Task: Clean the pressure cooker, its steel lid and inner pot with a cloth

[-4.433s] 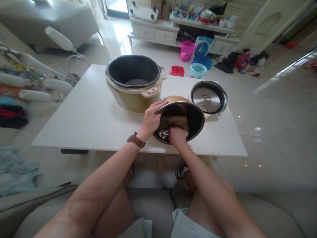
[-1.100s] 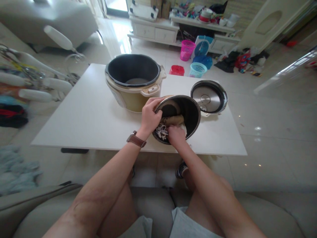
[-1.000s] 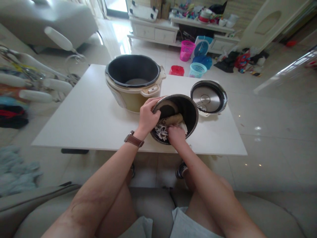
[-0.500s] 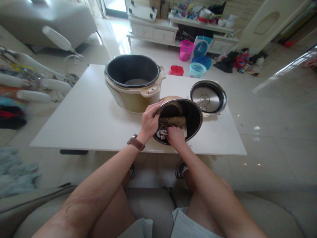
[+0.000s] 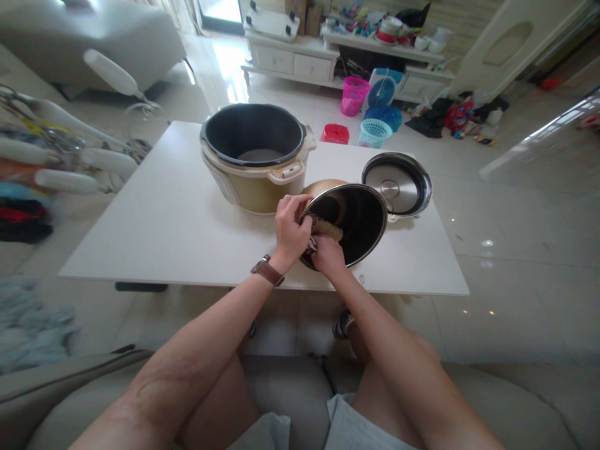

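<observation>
The right hand point(image 5: 329, 255) had its fingers curled shut on a tan cloth point(image 5: 329, 230), which spread just beyond the knuckles, its longer side running roughly crosswise inside the inner pot point(image 5: 365, 215). The left hand point(image 5: 291, 230) was clamped over the pot's left rim, thumb close beside the cloth, though the right was nearer to it. The pot tilted, mouth toward the person, nearer than the cooker body point(image 5: 262, 195), with a lid point(image 5: 407, 199) beyond to the right on the white table point(image 5: 140, 231)

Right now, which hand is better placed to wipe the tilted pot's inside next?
Probably the right hand: it is inside the pot, closed on the cloth, while the left hand grips the pot.
</observation>
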Motion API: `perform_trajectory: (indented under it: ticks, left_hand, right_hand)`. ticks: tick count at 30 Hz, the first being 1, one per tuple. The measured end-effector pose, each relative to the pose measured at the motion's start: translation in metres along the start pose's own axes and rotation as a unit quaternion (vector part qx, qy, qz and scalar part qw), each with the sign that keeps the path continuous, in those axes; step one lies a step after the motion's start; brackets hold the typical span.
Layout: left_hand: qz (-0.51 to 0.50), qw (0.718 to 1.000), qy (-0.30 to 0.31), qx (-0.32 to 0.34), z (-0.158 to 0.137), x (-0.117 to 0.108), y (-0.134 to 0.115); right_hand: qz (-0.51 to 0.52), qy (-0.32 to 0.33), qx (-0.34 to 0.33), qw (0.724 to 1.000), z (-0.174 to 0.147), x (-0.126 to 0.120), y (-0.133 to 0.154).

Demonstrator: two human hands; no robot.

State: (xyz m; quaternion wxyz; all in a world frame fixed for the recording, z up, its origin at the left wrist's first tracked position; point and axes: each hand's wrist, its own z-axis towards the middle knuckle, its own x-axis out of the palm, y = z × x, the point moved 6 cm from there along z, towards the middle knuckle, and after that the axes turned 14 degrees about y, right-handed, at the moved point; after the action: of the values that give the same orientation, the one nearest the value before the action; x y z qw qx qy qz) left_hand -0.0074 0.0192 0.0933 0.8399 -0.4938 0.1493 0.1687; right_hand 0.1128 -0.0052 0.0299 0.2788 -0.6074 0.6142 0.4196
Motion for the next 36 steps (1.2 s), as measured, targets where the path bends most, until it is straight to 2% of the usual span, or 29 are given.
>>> perform_trajectory:
  ticks: [7,12,18,23,27,31,36]
  left_hand:
    - [0.007,0.998,0.047,0.031,0.013,-0.017,0.001]
    - [0.001,0.997,0.08,0.021,0.016,-0.017,0.009]
    - [-0.039,0.995,0.086,0.044,0.015,-0.007,0.014]
    - [-0.061,0.996,0.069,0.013,0.013,0.003,0.022]
    - [-0.05,0.997,0.063,0.019,0.008,0.007,0.02]
    - [-0.054,0.997,0.042,0.042,-0.003,0.01,0.01]
    - [-0.05,0.997,0.027,0.048,-0.018,0.02,-0.004]
  right_hand:
    - [-0.059,0.002,-0.026,0.998,-0.008,0.005,-0.002]
    - [-0.081,0.005,0.0,0.997,-0.009,0.004,-0.012]
    - [-0.078,0.003,0.014,0.997,-0.01,0.0,-0.017]
    - [-0.073,0.001,0.011,0.997,-0.008,-0.001,-0.015]
    - [-0.075,-0.006,0.011,0.997,-0.008,0.0,-0.018]
    - [-0.04,-0.006,0.01,0.999,-0.005,0.002,-0.019]
    - [0.098,-0.05,-0.015,0.994,0.002,-0.001,-0.01]
